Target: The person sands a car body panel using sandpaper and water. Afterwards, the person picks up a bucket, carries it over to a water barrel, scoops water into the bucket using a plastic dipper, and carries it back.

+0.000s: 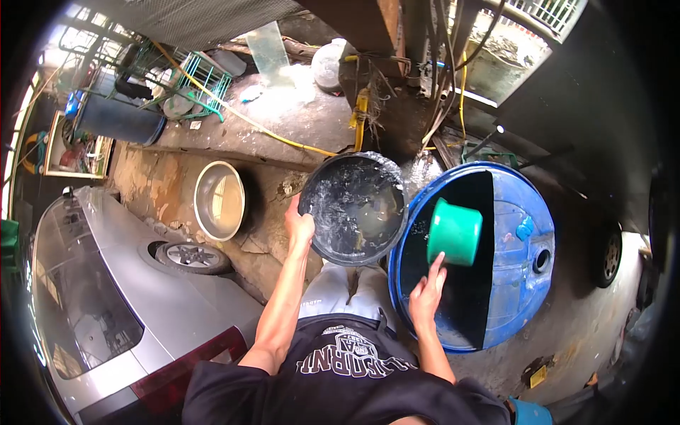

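My left hand (299, 225) is closed on the left rim of a round black basin (358, 212), whose inside looks wet, with whitish streaks. A green dipper (455, 232) hangs tilted over the dark half-round opening of a big blue plastic drum (520, 248). My right hand (428, 292) is closed at the dipper's near end; its handle is mostly hidden by my fingers. The basin's right edge overlaps the drum's left rim in view; whether they touch, I cannot tell.
A metal basin (219, 200) holding cloudy liquid sits on the ground to the left. A silver car (134, 262) stands at the lower left. Behind, a yellow hose (265, 129) crosses a concrete ledge (212, 134). A dark blue barrel (120, 119) lies at the upper left.
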Motion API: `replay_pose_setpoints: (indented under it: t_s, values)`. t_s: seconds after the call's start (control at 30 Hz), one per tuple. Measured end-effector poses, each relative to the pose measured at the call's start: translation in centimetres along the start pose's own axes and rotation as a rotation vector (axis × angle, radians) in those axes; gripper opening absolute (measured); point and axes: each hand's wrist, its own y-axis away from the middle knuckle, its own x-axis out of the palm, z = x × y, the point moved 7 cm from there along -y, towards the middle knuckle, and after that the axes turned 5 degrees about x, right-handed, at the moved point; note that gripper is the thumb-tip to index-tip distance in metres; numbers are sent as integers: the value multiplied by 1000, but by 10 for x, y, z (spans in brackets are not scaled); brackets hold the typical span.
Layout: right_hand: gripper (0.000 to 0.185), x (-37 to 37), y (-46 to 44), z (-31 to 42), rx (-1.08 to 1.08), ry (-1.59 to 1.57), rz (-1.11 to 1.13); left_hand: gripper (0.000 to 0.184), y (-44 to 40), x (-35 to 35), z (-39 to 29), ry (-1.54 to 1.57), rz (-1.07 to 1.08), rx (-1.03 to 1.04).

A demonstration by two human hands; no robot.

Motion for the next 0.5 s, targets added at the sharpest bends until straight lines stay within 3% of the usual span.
replay_pose_setpoints:
  t_s: [0.07, 0.13, 0.2, 0.23, 0.3, 0.33, 0.4, 0.5]
  values:
    - [86, 7, 0, -13, 13, 94, 34, 68, 3, 0, 3, -16, 12, -86]
    - [85, 0, -8, 2, 20, 417, -72, 68, -1, 0, 20, -22, 18, -121]
    - [65, -9, -47, 42, -198, -47, -98, 69, -7, 3, 31, 40, 28, 48]
    - [58, -1, -69, 58, -273, -114, -76, 68, -4, 3, 28, 55, 38, 42]
    - [51, 14, -116, 105, -418, 215, -107, 68, 7, 2, 6, 73, 64, -25]
    - [38, 33, -141, 109, -459, 384, -109, 68, 11, 2, 4, 89, 79, -89]
    - [32, 71, -173, 103, -551, 666, 126, 61, 4, 0, 20, 56, 30, -22]
    - [32, 91, -189, 93, -673, 521, 247, 58, 11, 3, 41, 121, -45, 0]
